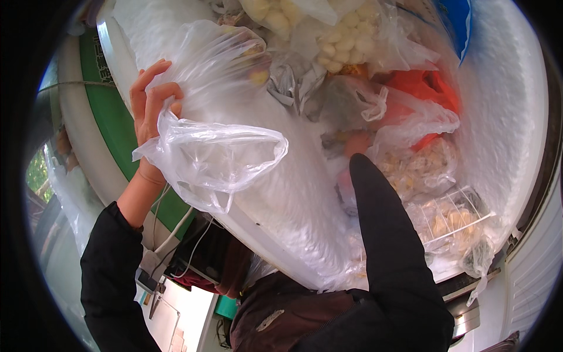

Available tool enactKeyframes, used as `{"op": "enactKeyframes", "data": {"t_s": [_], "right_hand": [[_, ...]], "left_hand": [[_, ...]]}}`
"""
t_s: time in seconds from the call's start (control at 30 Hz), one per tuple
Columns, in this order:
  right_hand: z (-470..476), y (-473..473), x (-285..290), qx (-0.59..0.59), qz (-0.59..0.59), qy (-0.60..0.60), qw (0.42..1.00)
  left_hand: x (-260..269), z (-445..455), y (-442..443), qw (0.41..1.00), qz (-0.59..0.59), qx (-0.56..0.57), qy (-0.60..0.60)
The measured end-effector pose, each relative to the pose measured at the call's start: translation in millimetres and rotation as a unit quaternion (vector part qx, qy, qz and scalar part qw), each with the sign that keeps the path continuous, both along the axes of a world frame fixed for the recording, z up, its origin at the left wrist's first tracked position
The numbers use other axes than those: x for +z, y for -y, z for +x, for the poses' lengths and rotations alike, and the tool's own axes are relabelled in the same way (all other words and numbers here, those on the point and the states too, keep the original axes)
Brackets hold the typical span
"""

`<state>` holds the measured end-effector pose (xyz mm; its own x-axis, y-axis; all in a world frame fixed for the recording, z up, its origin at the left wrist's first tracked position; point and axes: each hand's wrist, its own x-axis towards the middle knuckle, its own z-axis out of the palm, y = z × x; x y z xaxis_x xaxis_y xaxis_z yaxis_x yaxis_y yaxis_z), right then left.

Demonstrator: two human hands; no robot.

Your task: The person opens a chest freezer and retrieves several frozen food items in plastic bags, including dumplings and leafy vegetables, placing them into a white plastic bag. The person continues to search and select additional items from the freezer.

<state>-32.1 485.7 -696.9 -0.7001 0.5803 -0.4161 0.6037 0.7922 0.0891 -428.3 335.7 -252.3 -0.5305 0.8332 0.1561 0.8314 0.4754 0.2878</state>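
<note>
My left hand point(151, 103) is raised at the frosted wall of a chest freezer, with bent fingers. It holds a clear plastic bag point(211, 163) with a loop handle, which hangs open over the freezer's edge. Just beyond the fingers, another clear bag point(220, 57) with yellowish and reddish contents leans on the frost. My right hand point(357, 143) reaches down among bags inside the freezer, and its fingers are mostly hidden by plastic. Near it lie a knotted clear bag point(347, 99), a red bag point(429, 88) and a bag of pale pieces point(413, 165).
Bags of round white food point(345, 42) fill the freezer's far end, beside a blue package point(457, 26). A white wire basket point(457, 229) holding bagged food sits at the right. Thick frost point(497, 110) coats the walls. Cables point(176, 224) hang outside the freezer's near rim point(272, 255).
</note>
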Motion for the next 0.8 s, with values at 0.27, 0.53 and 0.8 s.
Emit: {"op": "enactKeyframes", "data": {"t_s": [0.27, 0.53, 0.8], "right_hand": [[-6, -1, -64, -0.170, -0.110, 0.074, 0.976], [11, 27, -30, -0.092, -0.116, 0.036, 0.988], [-14, -114, 116, -0.233, -0.571, -0.060, 0.785]], "left_hand": [[1, 2, -2, 1.000, -0.001, 0.007, 0.000], [6, 3, -2, 1.000, -0.015, -0.002, 0.020], [10, 7, -3, 0.999, 0.000, 0.009, 0.043]]}}
